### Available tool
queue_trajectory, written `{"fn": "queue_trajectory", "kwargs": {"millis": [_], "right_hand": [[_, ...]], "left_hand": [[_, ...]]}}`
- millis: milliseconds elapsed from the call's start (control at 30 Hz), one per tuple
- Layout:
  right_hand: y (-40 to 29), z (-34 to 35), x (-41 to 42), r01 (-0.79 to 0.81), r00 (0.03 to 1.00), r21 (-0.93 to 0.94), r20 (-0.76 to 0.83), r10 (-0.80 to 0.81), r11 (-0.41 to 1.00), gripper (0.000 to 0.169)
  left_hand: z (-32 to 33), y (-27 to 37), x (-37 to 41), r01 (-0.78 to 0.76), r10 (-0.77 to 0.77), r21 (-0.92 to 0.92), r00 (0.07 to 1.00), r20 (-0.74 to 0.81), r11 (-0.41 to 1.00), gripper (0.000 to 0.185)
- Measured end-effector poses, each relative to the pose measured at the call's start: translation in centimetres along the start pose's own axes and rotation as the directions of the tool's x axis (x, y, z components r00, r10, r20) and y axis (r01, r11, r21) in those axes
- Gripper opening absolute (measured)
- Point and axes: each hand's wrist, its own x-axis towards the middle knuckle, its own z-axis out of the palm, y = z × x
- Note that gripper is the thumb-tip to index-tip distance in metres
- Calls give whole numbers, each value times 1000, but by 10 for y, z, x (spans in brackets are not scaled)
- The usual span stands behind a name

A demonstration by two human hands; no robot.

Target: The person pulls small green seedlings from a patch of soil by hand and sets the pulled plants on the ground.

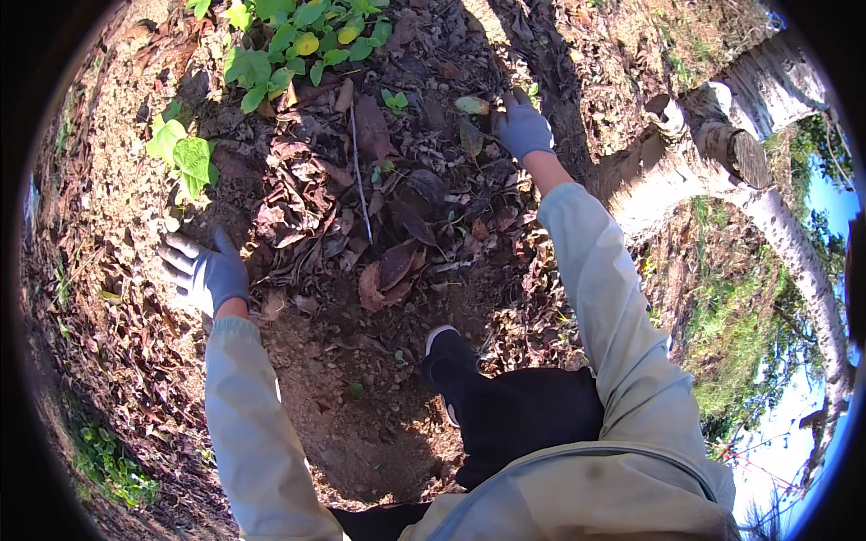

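Observation:
My left hand (218,270), in a grey work glove, is spread with its fingers apart over dry leaf litter on the left, just below a green leafy seedling (192,162). My right hand (526,130), gloved the same way, reaches to the leaf-covered ground near the tree's base; its fingertips are in shadow, so whether they hold anything is unclear. A yellowish-green leaf (472,105) lies beside those fingertips. Between my hands spreads a heap of brown dead leaves (399,203) with a thin pale twig (358,169) across it.
A pale tree trunk (649,182) with cut branch stubs (749,157) rises at the right. A clump of green-leaved plants (291,47) grows at the top. Bare soil (352,419) surrounds my dark shoe (446,355). Grass (727,318) lies beyond the trunk.

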Motion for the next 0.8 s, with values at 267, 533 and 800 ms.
{"fn": "queue_trajectory", "kwargs": {"millis": [267, 533, 800], "right_hand": [[9, 21, 37, -404, 857, -188, 266, 442, 895, 40], [15, 25, 8, -350, 905, -55, 237, 352, 935, 30], [42, 27, 53, -566, 807, 262, -20, 591, 782, 45]], "left_hand": [[-14, 6, -10, -100, 108, 43, 960, -260, 994, 78], [-23, 11, -8, -105, 107, 20, 987, -121, 994, 79], [-14, 6, -8, -122, 127, 37, 976, -175, 992, 82]]}}
